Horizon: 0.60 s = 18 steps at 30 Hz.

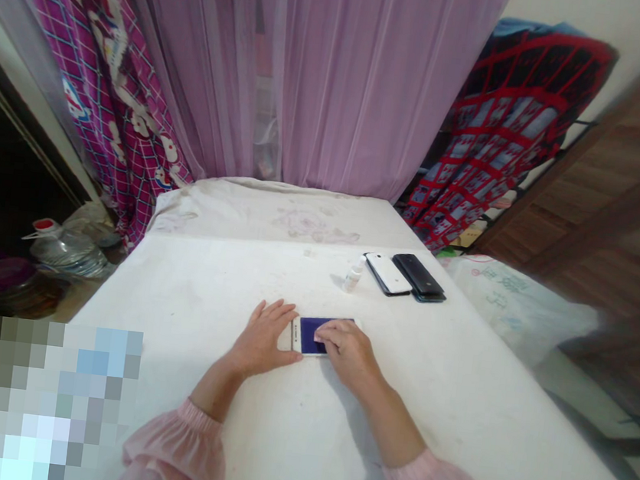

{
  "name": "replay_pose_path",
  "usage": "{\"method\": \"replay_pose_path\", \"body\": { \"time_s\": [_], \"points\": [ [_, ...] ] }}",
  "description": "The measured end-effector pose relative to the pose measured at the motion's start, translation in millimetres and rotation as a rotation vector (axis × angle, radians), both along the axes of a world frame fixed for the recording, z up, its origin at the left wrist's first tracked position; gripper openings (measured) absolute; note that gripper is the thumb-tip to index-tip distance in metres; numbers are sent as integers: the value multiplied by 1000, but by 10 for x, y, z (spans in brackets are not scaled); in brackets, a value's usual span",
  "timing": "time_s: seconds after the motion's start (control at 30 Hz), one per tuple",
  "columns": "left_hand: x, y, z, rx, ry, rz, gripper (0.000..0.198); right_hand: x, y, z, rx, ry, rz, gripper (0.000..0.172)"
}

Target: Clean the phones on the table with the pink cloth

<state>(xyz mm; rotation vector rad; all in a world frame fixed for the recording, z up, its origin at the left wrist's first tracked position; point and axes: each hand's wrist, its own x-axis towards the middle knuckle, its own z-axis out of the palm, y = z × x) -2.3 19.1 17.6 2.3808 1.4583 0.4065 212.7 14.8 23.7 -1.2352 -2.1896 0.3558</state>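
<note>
A white smartphone (311, 337) with a dark blue screen lies flat on the white cloth-covered table, its long side running left to right. My left hand (263, 340) is at its left end, thumb at the near corner and index finger at the far corner, holding it by the edges; the other fingers are spread. Over the screen, my right hand (349, 351) has its fingers pinched together, tips down on the glass. Something small and pale may be between those fingertips, too small to name. Beyond the right hand stands a small clear bottle (353, 276) with a white cap.
A white phone (388, 273) and a stack of black phones (420, 277) lie at the table's right edge. Purple curtains (338, 80) hang behind the table (225, 260). A water jug (73, 249) is at the left, a plastic bag (513, 300) at the right.
</note>
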Motion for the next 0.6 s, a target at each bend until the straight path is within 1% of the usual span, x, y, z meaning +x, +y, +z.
{"method": "replay_pose_path", "body": {
  "time_s": [0.1,0.2,0.27,0.4,0.47,0.53,0.6],
  "points": [
    [0,-1,5,1,2,-1,73,-120,148,-18,0,-28,-56,27],
    [1,0,10,9,-6,2,71,-158,200,-29,-1,-24,-102,26],
    [3,1,11,7,-6,6,71,-145,149,-26,-5,3,-67,28],
    [6,-2,6,7,-2,10,72,-83,-79,-3,-54,65,55,31],
    [6,-3,3,8,2,6,72,-62,-167,5,-80,72,72,31],
    [5,-3,-1,9,4,2,72,-66,-184,7,-90,63,69,31],
    [3,1,-5,11,-4,0,72,-105,-123,6,-84,44,61,31]
  ]
}}
